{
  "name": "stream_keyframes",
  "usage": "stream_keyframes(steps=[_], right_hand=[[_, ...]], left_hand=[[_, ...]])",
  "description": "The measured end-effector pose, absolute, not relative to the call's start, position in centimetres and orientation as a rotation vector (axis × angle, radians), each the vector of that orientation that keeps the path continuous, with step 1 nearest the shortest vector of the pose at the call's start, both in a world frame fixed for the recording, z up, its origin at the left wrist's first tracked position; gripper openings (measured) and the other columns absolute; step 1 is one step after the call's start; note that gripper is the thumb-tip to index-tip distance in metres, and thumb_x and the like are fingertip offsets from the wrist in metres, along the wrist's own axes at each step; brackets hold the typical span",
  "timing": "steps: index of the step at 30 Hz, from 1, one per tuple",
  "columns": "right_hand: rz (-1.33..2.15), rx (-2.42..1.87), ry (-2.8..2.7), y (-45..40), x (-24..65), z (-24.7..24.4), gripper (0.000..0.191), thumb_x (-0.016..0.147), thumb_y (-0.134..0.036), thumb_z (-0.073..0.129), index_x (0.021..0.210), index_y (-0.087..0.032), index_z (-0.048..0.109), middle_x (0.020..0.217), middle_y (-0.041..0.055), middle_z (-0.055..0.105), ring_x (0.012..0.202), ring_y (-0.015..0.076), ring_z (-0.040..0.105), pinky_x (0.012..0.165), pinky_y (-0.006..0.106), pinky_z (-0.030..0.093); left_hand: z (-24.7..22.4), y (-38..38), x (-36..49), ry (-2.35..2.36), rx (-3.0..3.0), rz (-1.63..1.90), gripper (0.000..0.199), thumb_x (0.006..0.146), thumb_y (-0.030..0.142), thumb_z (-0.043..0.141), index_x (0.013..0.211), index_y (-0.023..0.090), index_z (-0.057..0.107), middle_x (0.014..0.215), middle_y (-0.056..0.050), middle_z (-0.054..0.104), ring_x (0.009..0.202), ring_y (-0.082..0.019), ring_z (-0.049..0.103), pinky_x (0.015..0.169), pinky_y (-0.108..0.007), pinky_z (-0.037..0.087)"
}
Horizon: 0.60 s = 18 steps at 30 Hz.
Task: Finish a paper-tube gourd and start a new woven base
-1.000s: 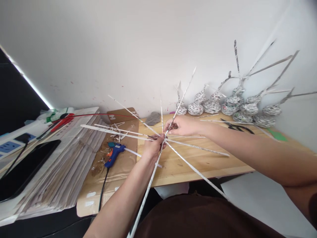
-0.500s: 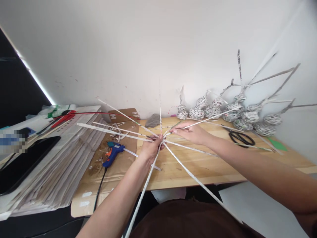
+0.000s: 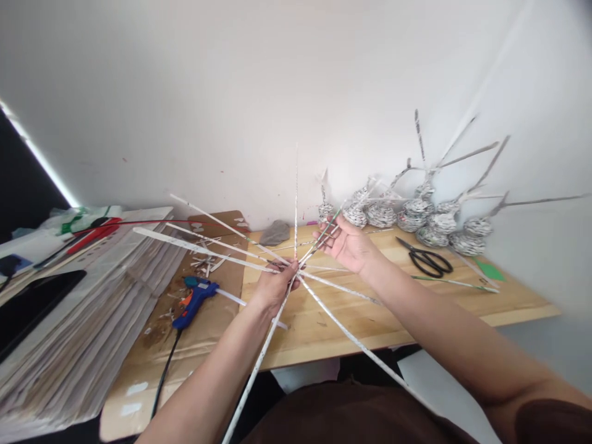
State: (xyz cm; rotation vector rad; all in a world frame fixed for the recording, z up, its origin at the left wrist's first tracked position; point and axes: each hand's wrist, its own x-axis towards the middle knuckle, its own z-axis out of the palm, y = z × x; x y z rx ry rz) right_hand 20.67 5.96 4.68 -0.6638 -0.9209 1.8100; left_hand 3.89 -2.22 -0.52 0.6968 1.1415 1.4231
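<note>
Several thin rolled paper tubes fan out like spokes from one crossing point. My left hand is closed around that crossing, thumb on top, and hides part of it. Up and to the right, my right hand has its palm turned toward me. Its curled fingers hold a green-and-white paper tube that slants up from the crossing. Other tubes reach out to the left, straight up, and down toward my body.
Woven paper gourd shapes line the wall at right, behind black scissors. A blue glue gun lies on cardboard at left, beside a paper stack bearing a black phone. A grey lump sits at the back.
My right hand has turned palm-up and now holds the green-and-white tube more upright. My left hand keeps its grip on the crossing. The whole view has shifted slightly.
</note>
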Motion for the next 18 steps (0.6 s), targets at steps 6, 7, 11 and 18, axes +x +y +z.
stream_keyframes(steps=[6,7,11,18], right_hand=[[1.496,-0.936,-1.019,9.0,24.5,9.2,0.044,0.080,-0.063,0.064,0.077,-0.019,0.057,0.064,0.0003,0.065,0.057,0.0132,0.063,0.056,0.024,0.052],[1.461,-0.978,-1.052,9.4,25.3,9.8,0.048,0.079,-0.066,0.063,0.077,-0.019,0.057,0.064,0.0011,0.065,0.055,0.0126,0.062,0.051,0.023,0.050],[1.065,-1.268,-1.445,10.1,27.5,10.2,0.050,0.079,-0.067,0.063,0.080,-0.017,0.063,0.071,0.0043,0.069,0.054,0.0131,0.063,0.042,0.021,0.041],[1.046,-1.340,-2.162,4.7,26.3,6.0,0.051,0.093,-0.057,0.045,0.073,-0.015,0.066,0.063,0.0050,0.066,0.050,0.0132,0.059,0.051,0.025,0.046]], left_hand=[[-1.2,-1.8,3.2,1.218,0.671,1.424,0.055,0.040,0.043,0.092,0.077,0.013,0.064,0.069,-0.001,0.067,0.054,-0.007,0.055,0.048,-0.017,0.044],[-1.3,-1.8,3.1,1.221,0.676,1.426,0.055,0.041,0.042,0.092,0.077,0.013,0.064,0.067,0.000,0.066,0.053,-0.007,0.054,0.048,-0.017,0.044],[-1.5,-1.7,3.3,1.229,0.672,1.425,0.052,0.043,0.042,0.091,0.078,0.013,0.064,0.067,-0.001,0.066,0.053,-0.007,0.055,0.049,-0.019,0.045],[-1.1,-1.4,3.5,1.223,0.655,1.448,0.050,0.045,0.039,0.091,0.078,0.013,0.064,0.070,-0.002,0.067,0.057,-0.009,0.058,0.051,-0.020,0.046]])
